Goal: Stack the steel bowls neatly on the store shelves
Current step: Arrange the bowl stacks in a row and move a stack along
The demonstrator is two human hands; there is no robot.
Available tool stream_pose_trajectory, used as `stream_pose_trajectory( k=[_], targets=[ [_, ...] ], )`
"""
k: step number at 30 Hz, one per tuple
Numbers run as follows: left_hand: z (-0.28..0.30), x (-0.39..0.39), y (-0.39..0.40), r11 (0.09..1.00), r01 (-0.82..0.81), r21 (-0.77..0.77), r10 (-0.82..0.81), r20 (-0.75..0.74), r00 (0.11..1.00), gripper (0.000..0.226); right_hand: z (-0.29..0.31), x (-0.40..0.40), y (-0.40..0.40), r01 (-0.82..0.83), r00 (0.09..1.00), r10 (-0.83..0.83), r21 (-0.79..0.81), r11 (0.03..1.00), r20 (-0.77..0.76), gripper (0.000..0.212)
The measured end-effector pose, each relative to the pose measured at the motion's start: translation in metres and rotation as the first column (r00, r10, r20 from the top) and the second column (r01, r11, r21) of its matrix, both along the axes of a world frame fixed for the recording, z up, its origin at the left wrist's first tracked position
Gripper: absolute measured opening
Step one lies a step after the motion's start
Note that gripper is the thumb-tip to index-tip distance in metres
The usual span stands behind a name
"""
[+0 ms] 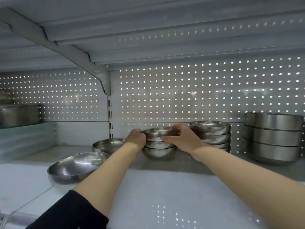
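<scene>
Both hands, left hand (136,138) and right hand (180,138), grip the top steel bowl (156,133) of a stack (158,150) on the shelf (165,187); a loose bowl (74,167) sits at eight o'clock.

Looks forward from head height, close in, straight into a white metal store shelf (165,187) toward its perforated white back panel (181,96), tilted slightly up beneath the ribbed underside of the upper shelf (148,22), both forearms reaching away.

Both hands (158,138) gripping top steel bowl (156,133) of stack, white shelf (165,187)
</scene>
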State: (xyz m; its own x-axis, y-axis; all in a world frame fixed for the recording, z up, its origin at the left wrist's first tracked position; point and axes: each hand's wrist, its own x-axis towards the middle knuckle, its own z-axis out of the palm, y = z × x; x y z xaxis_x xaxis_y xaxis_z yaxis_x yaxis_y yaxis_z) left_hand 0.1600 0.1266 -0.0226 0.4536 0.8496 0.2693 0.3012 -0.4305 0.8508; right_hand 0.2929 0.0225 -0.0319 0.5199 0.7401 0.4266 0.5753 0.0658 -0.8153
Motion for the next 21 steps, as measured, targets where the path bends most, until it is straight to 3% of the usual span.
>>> stream_pose_trajectory(
  k=[4, 10, 16, 19, 21],
  targets=[
    [-0.002, -0.001, 0.002, 1.000, 0.000, 0.000, 0.000, -0.014, 1.000, 0.023, -0.002, -0.001, -0.001, 0.005, 1.000, -0.005, -0.032, 0.999, -0.001, 0.063],
    [-0.003, -0.003, 0.002, 1.000, -0.011, 0.015, 0.012, -0.011, 1.000, 0.027, -0.003, 0.000, 0.000, -0.004, 1.000, 0.003, -0.060, 0.998, -0.003, 0.064],
    [-0.006, -0.005, 0.001, 1.000, -0.005, -0.015, 0.005, -0.013, 1.000, 0.055, -0.005, 0.000, -0.001, -0.011, 1.000, 0.014, -0.094, 0.996, 0.028, 0.058],
    [0.002, -0.010, -0.003, 1.000, -0.020, -0.003, 0.020, 0.016, 1.000, 0.035, 0.004, -0.007, -0.010, 0.039, 0.989, -0.018, -0.142, 0.989, 0.148, 0.063],
    [0.015, -0.019, -0.008, 0.999, -0.047, 0.002, 0.046, 0.088, 0.995, 0.038, 0.015, -0.015, -0.018, 0.115, 0.948, -0.068, -0.133, 0.984, 0.312, 0.068]
  ],
)
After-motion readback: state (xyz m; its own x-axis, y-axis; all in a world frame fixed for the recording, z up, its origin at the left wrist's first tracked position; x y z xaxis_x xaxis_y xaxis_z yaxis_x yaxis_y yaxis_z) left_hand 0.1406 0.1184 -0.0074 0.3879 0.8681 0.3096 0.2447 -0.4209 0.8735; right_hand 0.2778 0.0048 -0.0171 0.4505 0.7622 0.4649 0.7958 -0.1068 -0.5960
